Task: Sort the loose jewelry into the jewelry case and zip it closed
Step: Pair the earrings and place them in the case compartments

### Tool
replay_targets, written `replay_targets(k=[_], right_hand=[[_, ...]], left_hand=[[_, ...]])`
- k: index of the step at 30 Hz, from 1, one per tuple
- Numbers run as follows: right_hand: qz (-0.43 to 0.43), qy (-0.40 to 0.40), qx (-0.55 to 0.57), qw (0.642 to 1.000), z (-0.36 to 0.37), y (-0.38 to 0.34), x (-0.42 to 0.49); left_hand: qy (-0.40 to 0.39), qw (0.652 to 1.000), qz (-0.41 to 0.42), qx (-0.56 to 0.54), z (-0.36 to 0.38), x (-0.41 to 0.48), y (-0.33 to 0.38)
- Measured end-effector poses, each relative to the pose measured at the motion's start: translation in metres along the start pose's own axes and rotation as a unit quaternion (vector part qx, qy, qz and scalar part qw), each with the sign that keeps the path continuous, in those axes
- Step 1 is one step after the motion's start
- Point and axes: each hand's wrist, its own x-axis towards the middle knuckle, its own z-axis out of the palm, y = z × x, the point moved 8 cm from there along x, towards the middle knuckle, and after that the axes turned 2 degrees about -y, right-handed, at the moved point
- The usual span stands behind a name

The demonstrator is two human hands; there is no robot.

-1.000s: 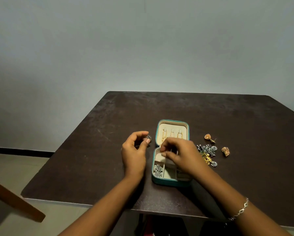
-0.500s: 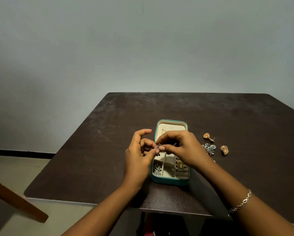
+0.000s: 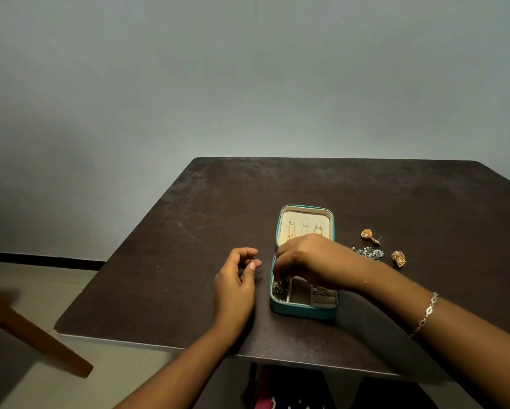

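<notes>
Half a second earlier both hands had been joined above the case over a small silver piece. Now the left hand (image 3: 236,286) had been drawn back to 9 o'clock of the small teal zip-around jewelry case (image 3: 304,312), its fingers loosely curled and nothing seen in them. The right hand (image 3: 307,261) had been lowered over the tray's 9 o'clock side, fingertips pointed down above the compartment of silver beaded jewelry (image 3: 278,287); whether the piece was still pinched could not be told.

The case was left lying open on the dark brown tabletop (image 3: 218,216), unzipped. At its 3 o'clock, two gold shell-shaped earrings (image 3: 369,235) and a silver-blue beaded cluster (image 3: 369,252) were left unsorted. One piece was judged nearly placed, with several pieces and the zipping yet to be done.
</notes>
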Motion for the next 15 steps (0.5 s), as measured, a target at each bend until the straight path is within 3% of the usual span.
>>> replay_targets(k=[5, 7, 15], right_hand=[[-0.072, -0.074, -0.106, 0.989, 0.010, -0.016, 0.007], [-0.044, -0.083, -0.085, 0.992, 0.013, -0.010, 0.008], [-0.099, -0.015, -0.068, 0.993, 0.012, -0.025, -0.006]], left_hand=[[-0.002, 1.000, -0.008, 0.012, 0.001, 0.001, -0.002], [-0.003, 1.000, -0.007, 0.017, 0.001, 0.001, -0.002], [-0.005, 1.000, -0.007, 0.013, 0.001, 0.001, 0.000]])
